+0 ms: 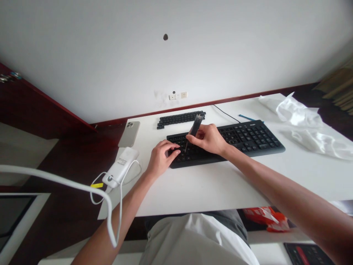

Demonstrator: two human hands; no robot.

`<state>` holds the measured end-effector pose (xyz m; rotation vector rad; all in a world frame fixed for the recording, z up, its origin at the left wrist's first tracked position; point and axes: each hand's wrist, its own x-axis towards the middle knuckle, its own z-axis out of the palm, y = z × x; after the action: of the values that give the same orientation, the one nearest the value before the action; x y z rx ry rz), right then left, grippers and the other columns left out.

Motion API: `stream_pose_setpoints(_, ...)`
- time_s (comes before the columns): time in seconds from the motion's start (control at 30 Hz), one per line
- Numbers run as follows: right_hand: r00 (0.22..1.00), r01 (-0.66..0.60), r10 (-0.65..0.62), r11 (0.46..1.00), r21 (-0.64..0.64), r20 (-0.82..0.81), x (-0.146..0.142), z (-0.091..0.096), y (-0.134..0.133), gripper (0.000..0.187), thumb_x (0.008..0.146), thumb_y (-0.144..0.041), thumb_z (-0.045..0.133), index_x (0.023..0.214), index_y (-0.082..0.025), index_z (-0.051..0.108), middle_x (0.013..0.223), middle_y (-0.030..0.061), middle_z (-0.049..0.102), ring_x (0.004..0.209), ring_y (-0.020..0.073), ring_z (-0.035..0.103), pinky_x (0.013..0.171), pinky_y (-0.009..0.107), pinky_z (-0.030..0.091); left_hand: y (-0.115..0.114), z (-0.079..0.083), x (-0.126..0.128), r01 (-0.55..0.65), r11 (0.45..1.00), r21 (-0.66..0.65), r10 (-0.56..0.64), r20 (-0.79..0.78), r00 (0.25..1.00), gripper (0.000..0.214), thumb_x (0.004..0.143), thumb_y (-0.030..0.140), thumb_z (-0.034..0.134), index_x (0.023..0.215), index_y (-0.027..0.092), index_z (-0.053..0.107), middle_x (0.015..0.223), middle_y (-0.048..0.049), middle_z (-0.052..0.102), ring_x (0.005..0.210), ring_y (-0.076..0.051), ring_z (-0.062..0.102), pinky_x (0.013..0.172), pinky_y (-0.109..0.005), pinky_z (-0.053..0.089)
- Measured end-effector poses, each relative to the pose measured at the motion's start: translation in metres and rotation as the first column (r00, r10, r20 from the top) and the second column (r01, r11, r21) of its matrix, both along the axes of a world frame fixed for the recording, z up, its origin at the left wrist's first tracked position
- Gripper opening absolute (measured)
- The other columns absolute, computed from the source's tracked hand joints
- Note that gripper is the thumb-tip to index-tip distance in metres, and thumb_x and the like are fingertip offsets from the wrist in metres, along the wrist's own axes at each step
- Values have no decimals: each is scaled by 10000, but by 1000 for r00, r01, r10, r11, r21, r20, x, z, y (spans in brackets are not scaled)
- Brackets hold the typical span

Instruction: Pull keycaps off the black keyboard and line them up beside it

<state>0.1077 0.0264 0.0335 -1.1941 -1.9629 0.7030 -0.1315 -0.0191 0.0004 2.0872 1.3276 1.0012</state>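
Observation:
A black keyboard [248,138] lies across the white table [209,184]. My right hand [209,139] is closed around a dark, slim tool [195,127] whose thin tip points down onto the keys at the keyboard's left part. My left hand [161,157] rests on the keyboard's left end, fingers curled over the keys beside the tool's tip. Behind the keyboard, a row of loose black keycaps [179,118] lies on the table.
A phone [129,133] lies face down at the table's back left. A white power bank [121,166] with a white cable [110,206] sits near the left edge. Crumpled clear plastic [306,121] lies at the right, a blue stick [248,117] behind the keyboard.

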Motion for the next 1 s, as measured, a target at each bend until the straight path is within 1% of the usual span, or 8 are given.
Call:
stream_pose_setpoints(0.13,994,57,-56,998,6,-97,7,-5,9,356,915,-506,687,845,-160,735,728,49,731,596,163,609,568,273,467,6,3,-7,-97,994,46,97,2,995,128,935,259,713,1038,243,788,932,-30,693,859,-170,650,826,-302,530)
stream_pose_setpoints(0.27,988,53,-49,998,22,-149,11,-13,20,286,934,-442,674,918,-167,753,913,67,788,728,194,696,644,275,534,10,1,-12,-159,986,50,159,-1,987,144,949,283,691,1042,232,788,886,-18,676,807,-153,624,790,-280,502)
stream_pose_setpoints(0.53,988,19,-24,999,-35,-153,13,-25,26,300,930,-441,679,921,-159,783,894,71,798,776,219,724,685,296,553,19,-10,-23,-263,964,38,264,-23,964,247,943,384,669,1066,214,799,702,39,449,664,-128,488,677,-252,408)
stream_pose_setpoints(0.63,988,9,-15,999,-40,-152,14,-24,26,304,931,-437,673,920,-155,785,886,73,798,767,220,720,688,303,552,26,-2,-27,-299,954,-26,299,-8,954,292,924,426,680,1088,219,806,661,52,395,629,-124,436,643,-254,364)
stream_pose_setpoints(0.77,990,-9,3,999,-40,-139,15,-24,26,295,928,-430,680,945,-156,787,859,63,789,733,208,702,676,303,537,48,20,-23,-306,951,-47,303,-64,951,286,908,443,690,1055,233,818,600,67,337,568,-113,366,603,-263,303)
stream_pose_setpoints(0.83,988,-14,8,999,-39,-156,15,-25,27,295,927,-433,685,947,-156,783,855,60,783,728,203,697,685,304,539,65,29,-17,-286,957,-44,280,-111,954,269,904,452,694,1016,244,823,584,64,367,552,-114,380,587,-269,287)
stream_pose_setpoints(0.9,980,-21,10,998,-58,-197,15,-26,28,296,925,-437,691,939,-154,778,851,61,777,739,204,699,703,307,551,81,32,-11,-292,956,18,290,-172,941,247,900,441,708,1014,254,823,586,56,431,562,-124,426,597,-274,305)
stream_pose_setpoints(1.0,967,-36,11,995,-95,-253,16,-28,29,301,928,-441,690,927,-150,767,824,62,765,728,199,696,712,308,565,100,27,-7,-294,951,98,310,-300,902,202,915,389,712,1039,276,826,658,17,593,630,-160,532,638,-288,345)
